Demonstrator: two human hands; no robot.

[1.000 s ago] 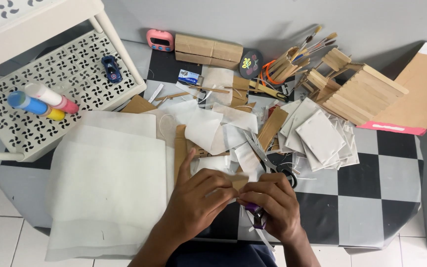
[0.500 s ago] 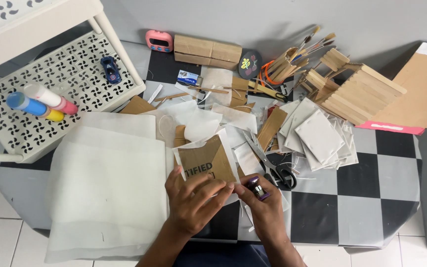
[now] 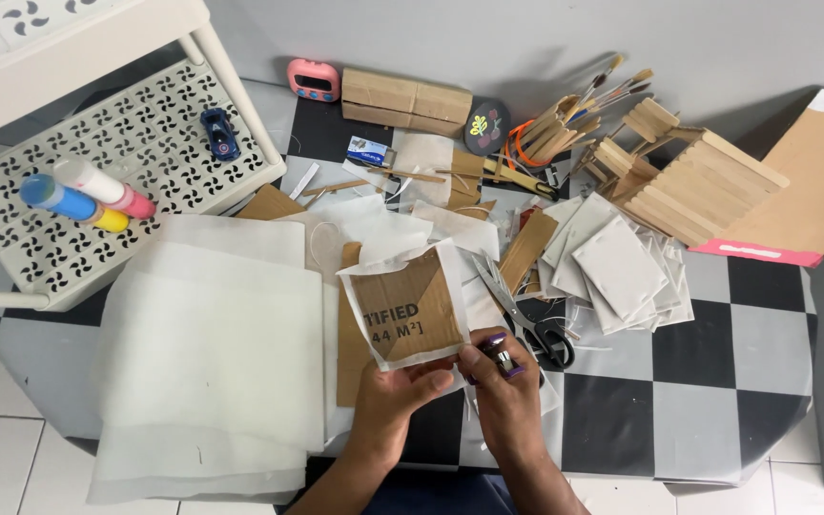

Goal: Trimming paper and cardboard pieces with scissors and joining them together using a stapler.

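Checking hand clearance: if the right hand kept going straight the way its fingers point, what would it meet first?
Probably the black-handled scissors lying just beyond the right hand, which points up and away; depth is unclear from overhead.

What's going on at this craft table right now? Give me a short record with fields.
Left hand: grips the lower edge of a cardboard square wrapped in white fabric.
Right hand: holds a small purple-tipped metal tool at the square's lower right corner.
Scissors: lying just right of the square.
Fabric sheets: spread at left.
Covered squares: piled at right.
Paintbrushes: in a holder at the back.
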